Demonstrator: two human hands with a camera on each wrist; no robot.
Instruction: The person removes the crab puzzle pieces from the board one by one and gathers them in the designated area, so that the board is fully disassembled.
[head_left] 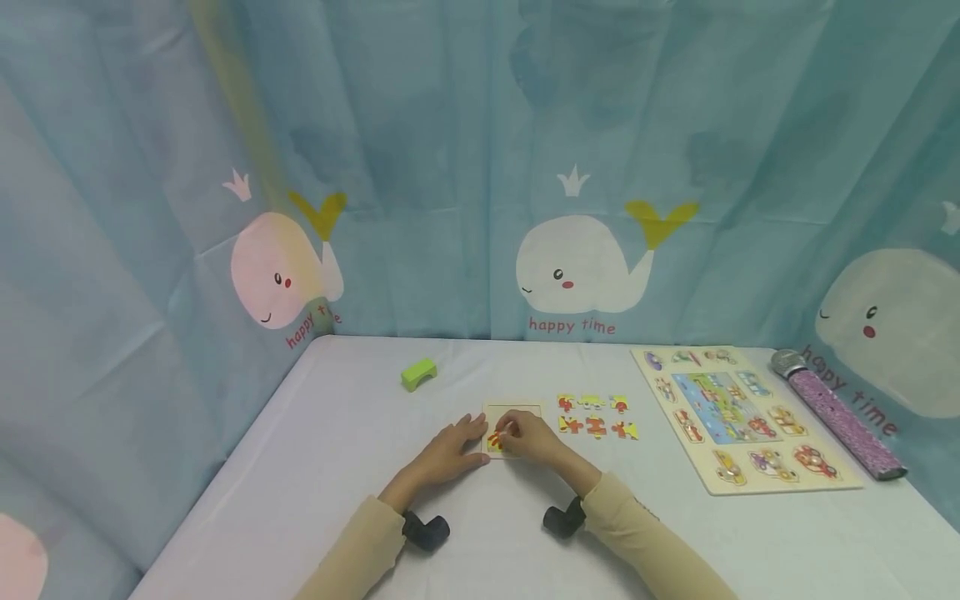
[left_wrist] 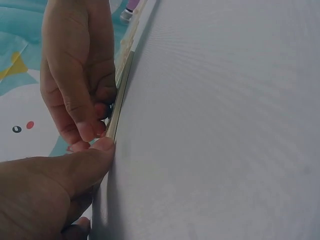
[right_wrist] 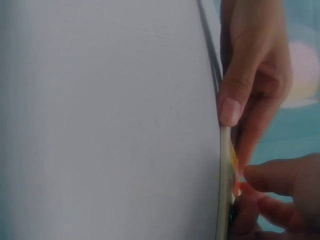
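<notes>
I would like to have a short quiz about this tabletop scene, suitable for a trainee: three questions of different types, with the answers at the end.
1. How many loose jigsaw pieces lie between the small puzzle tray and the large wooden puzzle board?

2. True or false: the microphone lies to the right of the large wooden puzzle board.

3. Which hand touches the red-and-yellow piece at the tray's near left corner?

Key: 1. Six. 2. True. 3. The right hand.

Pale puzzle tray (head_left: 495, 412), partly filled
</notes>
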